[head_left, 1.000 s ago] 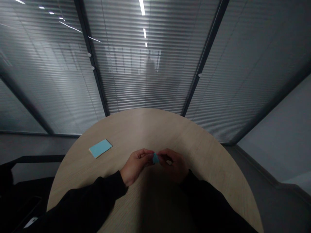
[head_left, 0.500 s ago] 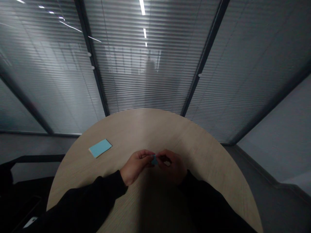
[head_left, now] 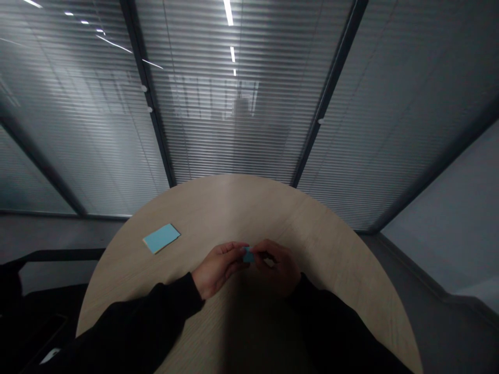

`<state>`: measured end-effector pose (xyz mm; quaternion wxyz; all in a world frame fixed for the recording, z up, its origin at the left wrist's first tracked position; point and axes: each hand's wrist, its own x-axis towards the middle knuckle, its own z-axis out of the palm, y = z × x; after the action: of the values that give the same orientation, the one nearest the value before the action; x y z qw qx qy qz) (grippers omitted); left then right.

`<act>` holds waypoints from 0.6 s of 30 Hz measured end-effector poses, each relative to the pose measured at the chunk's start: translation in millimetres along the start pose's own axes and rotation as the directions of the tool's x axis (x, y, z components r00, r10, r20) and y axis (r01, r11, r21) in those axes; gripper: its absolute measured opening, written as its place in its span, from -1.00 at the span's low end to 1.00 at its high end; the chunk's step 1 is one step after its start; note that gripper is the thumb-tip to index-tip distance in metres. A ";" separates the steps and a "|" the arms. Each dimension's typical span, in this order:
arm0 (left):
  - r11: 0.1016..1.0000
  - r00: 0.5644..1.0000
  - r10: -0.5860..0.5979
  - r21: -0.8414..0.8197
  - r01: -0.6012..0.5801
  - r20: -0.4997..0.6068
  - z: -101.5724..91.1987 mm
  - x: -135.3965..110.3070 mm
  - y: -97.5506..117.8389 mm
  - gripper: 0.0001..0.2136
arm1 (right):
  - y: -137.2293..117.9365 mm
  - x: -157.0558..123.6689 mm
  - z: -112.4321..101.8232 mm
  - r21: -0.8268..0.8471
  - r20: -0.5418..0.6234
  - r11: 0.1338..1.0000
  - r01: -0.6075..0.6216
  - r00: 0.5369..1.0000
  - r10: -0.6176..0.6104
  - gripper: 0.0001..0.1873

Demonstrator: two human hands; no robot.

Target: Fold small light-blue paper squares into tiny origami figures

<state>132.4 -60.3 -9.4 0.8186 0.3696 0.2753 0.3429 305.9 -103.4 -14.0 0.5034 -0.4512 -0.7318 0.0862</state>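
A pad of pale blue notes (head_left: 161, 238) is laid on the round wood-grain table (head_left: 312, 228), beyond and left of the grip. Glass partitions with slatted blinds (head_left: 234, 130) are seen past the grip.

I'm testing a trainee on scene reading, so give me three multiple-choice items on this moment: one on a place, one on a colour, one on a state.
1. Where is the light-blue pad?
A) On the floor
B) On the round wooden tabletop
C) Against the glass

2. What colour are the sleeves?
A) Black
B) White
C) Red

3. What state is the small blue piece in?
A) Lying flat on the table
B) Held between the left hand and right hand
C) Stuck to the pad

1: B, it rests beyond the hands.
2: A, both arms show black.
3: B, fingers of both hands meet on it.
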 end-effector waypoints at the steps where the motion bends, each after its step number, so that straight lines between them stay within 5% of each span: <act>1: 1.000 1.000 0.003 -0.008 -0.003 0.014 -0.3 -0.3 0.4 -0.79 | 1.3 -0.2 -0.2 0.005 0.004 1.000 0.007 1.000 -0.007 -0.88; 8: 1.000 0.996 0.013 -0.021 -0.011 0.093 -3.7 1.1 -2.7 -0.79 | 6.7 -0.8 -2.2 -0.068 0.024 0.991 0.112 0.994 -0.111 -0.83; 18: 1.000 1.000 0.018 0.013 -0.018 -0.003 -2.7 2.3 -4.7 -0.74 | 8.8 0.0 -3.5 -0.120 0.059 0.964 0.239 0.971 -0.233 -0.79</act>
<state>133.7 -59.8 -15.1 0.8126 0.3766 0.2756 0.3491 313.8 -99.5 -17.4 0.4641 -0.3898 -0.7954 -0.0108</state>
